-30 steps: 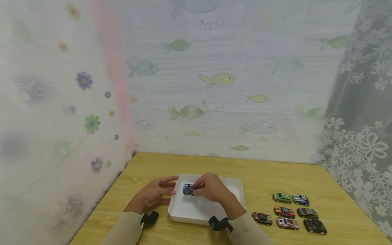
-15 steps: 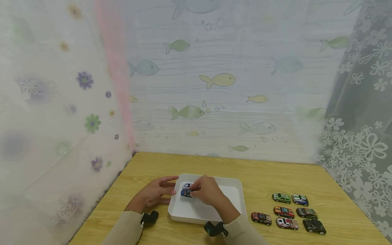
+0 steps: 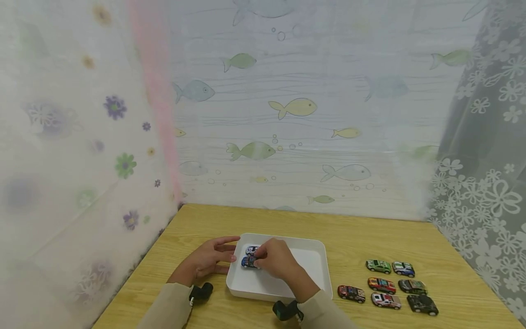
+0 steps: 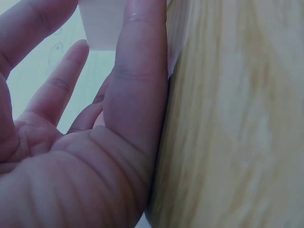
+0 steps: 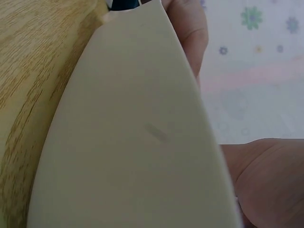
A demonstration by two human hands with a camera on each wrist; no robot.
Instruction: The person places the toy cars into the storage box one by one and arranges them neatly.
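Observation:
A white tray [image 3: 306, 258] stands on the wooden table. At its left wall my left hand [image 3: 205, 260] rests with fingers spread and mostly straight, fingertips touching or close to the wall. In the left wrist view that hand [image 4: 128, 104] lies against the tabletop and holds nothing. Over the tray, my right hand [image 3: 280, 259] pinches the rear of a blue toy car [image 3: 248, 262], low at the tray floor. Just behind it sits a white toy car [image 3: 250, 250], partly covered by the fingers. The tray's outer wall [image 5: 128, 133] fills most of the right wrist view.
Several toy cars stand on the table right of the tray: a dark red one [image 3: 351, 293] nearest it, then green [image 3: 378, 266], white-blue [image 3: 403, 268], red-yellow [image 3: 381, 285], white-red [image 3: 386, 300] and black [image 3: 423, 304] ones among them. Patterned curtains surround the table.
My right hand has brought the blue car slightly toward me and left, down beside the white car, which now shows behind it. The left hand has stayed in place.

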